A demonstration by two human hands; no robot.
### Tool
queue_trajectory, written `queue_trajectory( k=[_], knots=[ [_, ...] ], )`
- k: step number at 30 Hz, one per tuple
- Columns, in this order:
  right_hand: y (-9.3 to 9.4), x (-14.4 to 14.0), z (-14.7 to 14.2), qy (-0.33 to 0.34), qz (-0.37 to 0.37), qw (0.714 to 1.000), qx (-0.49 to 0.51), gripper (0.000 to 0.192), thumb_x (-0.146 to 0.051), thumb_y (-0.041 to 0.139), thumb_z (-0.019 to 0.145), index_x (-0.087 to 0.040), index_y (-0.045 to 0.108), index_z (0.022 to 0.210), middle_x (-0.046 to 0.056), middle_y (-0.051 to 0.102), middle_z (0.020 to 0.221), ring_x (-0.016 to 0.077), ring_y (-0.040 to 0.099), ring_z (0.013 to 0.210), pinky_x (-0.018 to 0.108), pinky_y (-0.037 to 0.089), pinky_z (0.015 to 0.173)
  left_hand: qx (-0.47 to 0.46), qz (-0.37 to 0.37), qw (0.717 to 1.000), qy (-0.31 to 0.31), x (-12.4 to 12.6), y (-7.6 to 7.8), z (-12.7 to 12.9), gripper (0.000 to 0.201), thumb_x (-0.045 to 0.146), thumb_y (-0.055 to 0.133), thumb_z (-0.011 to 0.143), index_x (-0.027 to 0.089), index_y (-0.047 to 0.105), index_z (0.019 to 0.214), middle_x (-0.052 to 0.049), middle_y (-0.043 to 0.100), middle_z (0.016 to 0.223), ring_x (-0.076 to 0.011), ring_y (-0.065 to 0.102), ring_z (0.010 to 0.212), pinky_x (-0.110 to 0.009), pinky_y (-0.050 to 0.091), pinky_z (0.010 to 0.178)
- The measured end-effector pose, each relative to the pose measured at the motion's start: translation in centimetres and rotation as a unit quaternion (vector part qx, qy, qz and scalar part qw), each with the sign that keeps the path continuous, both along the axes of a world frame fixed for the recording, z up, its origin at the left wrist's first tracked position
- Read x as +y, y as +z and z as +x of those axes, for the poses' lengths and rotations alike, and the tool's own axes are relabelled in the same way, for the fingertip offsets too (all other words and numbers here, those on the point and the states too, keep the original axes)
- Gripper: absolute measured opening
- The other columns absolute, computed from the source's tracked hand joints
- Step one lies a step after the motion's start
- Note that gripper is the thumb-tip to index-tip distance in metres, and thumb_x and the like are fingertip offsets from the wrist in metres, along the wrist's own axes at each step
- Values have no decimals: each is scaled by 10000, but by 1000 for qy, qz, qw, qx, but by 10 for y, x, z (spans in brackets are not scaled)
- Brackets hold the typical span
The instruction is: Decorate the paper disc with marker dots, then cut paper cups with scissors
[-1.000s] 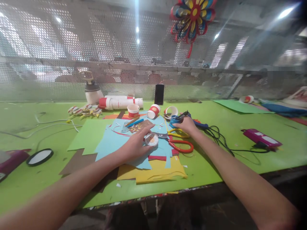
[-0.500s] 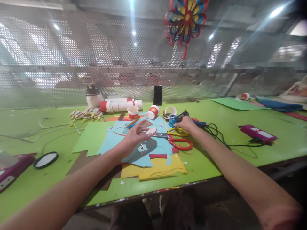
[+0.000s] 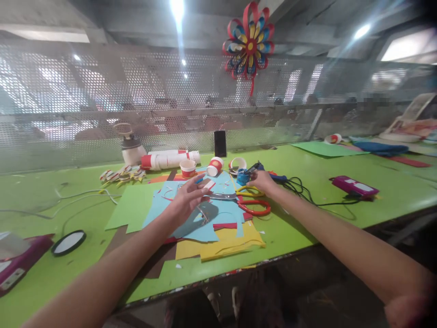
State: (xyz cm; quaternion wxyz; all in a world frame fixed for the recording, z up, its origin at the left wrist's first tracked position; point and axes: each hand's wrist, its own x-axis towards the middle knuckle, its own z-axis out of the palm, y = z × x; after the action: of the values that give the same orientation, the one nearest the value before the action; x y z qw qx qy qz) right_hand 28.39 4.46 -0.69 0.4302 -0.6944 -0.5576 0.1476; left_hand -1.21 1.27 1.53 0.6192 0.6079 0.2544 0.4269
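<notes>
My left hand [image 3: 186, 200] is over the light-blue paper sheets [image 3: 160, 212], its thumb and fingers pinching a small white piece with a red edge [image 3: 209, 185]. My right hand [image 3: 262, 181] is closed at the side of a small blue container [image 3: 243, 176], from which a dark object leans out; the fingertips are partly hidden. Just below it lie large scissors with one yellow and one red handle [image 3: 257, 207], blades pointing toward my left hand. Paper cups stand and lie behind: one upright cup [image 3: 187, 168] and a tipped cup [image 3: 215, 166].
Green, brown and yellow sheets [image 3: 232, 243] spread under the work. At the back are joined white cups [image 3: 170, 160], a spray bottle [image 3: 132, 148] and a phone [image 3: 220, 143]. Black cable runs to a purple power strip [image 3: 355, 187]. A black-rimmed disc [image 3: 68, 242] lies at left.
The camera view has tilted up and shifted slightly. My left hand still pinches the white piece, turned a little; my right hand stays at the blue container.
</notes>
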Motion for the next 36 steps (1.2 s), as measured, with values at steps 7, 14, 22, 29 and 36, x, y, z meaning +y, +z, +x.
queue_trajectory(
  k=[7, 14, 22, 29, 36],
  knots=[
    [6, -59, -10, -30, 1, 990, 136, 338, -325, 588, 925, -164, 569, 1222, 90, 603, 1214, 219, 627, 1014, 429, 540, 839, 25, 99, 995, 17, -7, -2, 7, 783, 281, 783, 707, 177, 409, 1387, -109, 649, 1123, -262, 605, 1103, -432, 486, 944],
    [29, -90, -57, 158, -27, 956, 244, 258, -399, 701, 801, -145, 685, 759, 19, 671, 675, 121, 602, 596, 284, 514, 635, 119, 306, 941, 80, -10, -7, 8, 733, 305, 712, 789, 215, 344, 1417, -123, 611, 1202, -241, 591, 1112, -412, 502, 911],
    [43, -62, -97, 268, -45, 904, 331, 396, -538, 719, 703, -175, 649, 846, 23, 677, 691, 139, 627, 596, 285, 490, 580, 168, 415, 888, 104, -8, -4, 2, 749, 212, 701, 798, 261, 324, 1443, -107, 601, 1231, -233, 587, 1112, -395, 499, 920],
    [31, -65, -96, 267, 9, 910, 317, 374, -432, 750, 704, -193, 630, 967, -30, 622, 654, 127, 574, 582, 301, 470, 612, 237, 469, 843, 116, -7, -6, -1, 786, 201, 707, 807, 309, 279, 1458, -95, 565, 1310, -250, 537, 1186, -469, 439, 1017],
    [30, -70, -95, 277, 33, 920, 274, 326, -368, 748, 720, -220, 627, 984, -38, 623, 650, 141, 600, 611, 315, 493, 642, 269, 505, 811, 120, -12, -1, 1, 747, 221, 675, 843, 307, 264, 1460, -120, 521, 1360, -279, 505, 1246, -492, 431, 1029]
  ],
)
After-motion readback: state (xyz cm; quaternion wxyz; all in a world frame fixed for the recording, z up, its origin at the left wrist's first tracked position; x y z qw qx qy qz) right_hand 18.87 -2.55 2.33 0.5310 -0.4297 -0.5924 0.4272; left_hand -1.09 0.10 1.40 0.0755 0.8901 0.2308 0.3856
